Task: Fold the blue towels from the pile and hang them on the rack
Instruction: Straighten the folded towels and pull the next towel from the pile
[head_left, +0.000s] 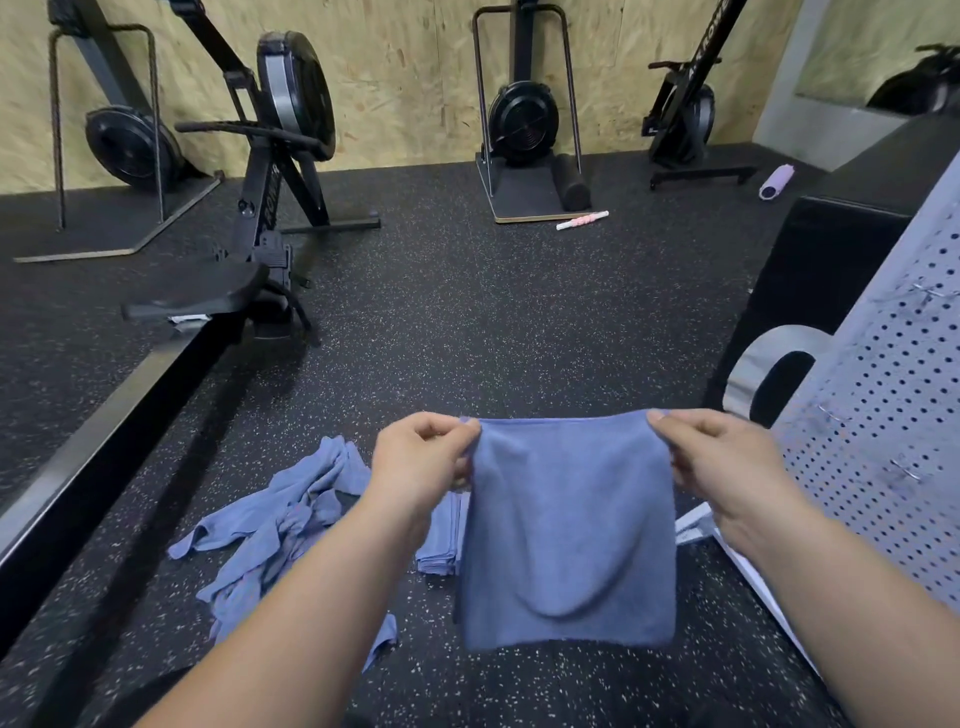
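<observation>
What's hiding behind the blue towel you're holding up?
A stack of folded blue towels peeks out past the left edge of the held blue towel, on the speckled black floor. The rest of that stack is covered.

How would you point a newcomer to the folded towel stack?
Look at the speckled black floor near the bottom of the view. Between the crumpled blue pile and the held-up towel lies the folded stack. Only it shows neat, flat layered edges.
</observation>
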